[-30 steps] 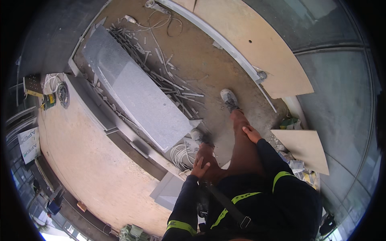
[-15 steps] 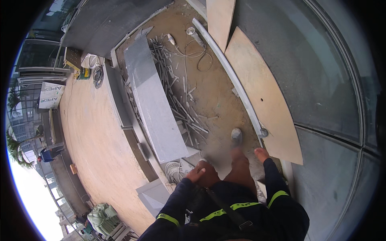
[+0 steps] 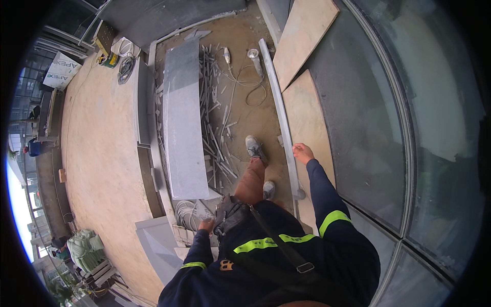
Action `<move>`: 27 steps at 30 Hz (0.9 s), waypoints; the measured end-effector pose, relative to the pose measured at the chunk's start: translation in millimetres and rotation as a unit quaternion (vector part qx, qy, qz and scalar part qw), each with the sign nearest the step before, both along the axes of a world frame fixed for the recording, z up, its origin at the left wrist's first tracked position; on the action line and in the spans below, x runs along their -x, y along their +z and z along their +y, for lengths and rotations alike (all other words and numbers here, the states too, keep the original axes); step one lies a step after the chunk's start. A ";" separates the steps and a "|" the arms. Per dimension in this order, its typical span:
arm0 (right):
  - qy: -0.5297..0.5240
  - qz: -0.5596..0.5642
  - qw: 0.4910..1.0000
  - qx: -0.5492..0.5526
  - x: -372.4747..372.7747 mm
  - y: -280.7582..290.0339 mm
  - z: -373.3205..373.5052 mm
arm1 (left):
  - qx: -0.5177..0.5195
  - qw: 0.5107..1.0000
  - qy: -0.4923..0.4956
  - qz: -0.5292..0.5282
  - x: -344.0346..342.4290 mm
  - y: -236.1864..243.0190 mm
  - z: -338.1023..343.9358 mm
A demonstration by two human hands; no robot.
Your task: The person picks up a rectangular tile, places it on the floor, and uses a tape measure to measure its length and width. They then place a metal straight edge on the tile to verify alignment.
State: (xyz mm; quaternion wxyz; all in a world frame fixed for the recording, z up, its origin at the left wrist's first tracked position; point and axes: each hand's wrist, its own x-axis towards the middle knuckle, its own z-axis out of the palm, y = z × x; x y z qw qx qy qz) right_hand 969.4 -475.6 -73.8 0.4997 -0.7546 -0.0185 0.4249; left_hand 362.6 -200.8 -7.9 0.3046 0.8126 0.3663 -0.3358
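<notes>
One long grey bar (image 3: 283, 113) is lying just to the left of the right hand (image 3: 303, 153), the nearer of the two, its long axis running away from the person beside a pale board (image 3: 307, 110); whether hand and bar are touching, I cannot tell. That hand's fingers are looking loosely curled, with nothing showing in them, while the left hand (image 3: 206, 225) is hanging beside the black bag (image 3: 231, 212), its grip being too hidden to judge.
</notes>
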 end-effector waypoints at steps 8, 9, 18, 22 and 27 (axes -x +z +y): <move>-0.061 0.257 0.961 -0.078 -40.7 -47.4 -54.5 | 0.109 0.973 0.189 0.079 -224.3 23.3 84.9; -0.080 0.399 0.899 -0.160 -55.9 -84.1 -92.2 | 0.113 0.973 0.192 0.054 -275.5 15.4 112.9; 0.138 -0.045 0.989 0.020 -111.5 -63.2 -56.3 | 0.105 0.885 0.325 -0.315 -558.3 104.7 257.2; -0.095 0.235 0.965 -0.069 -196.0 -4.9 92.1 | 0.049 0.921 0.281 -0.266 -556.6 92.5 285.8; 0.039 0.137 0.989 0.026 -300.9 36.1 254.9 | -0.046 0.952 0.273 -0.132 -504.1 38.1 293.8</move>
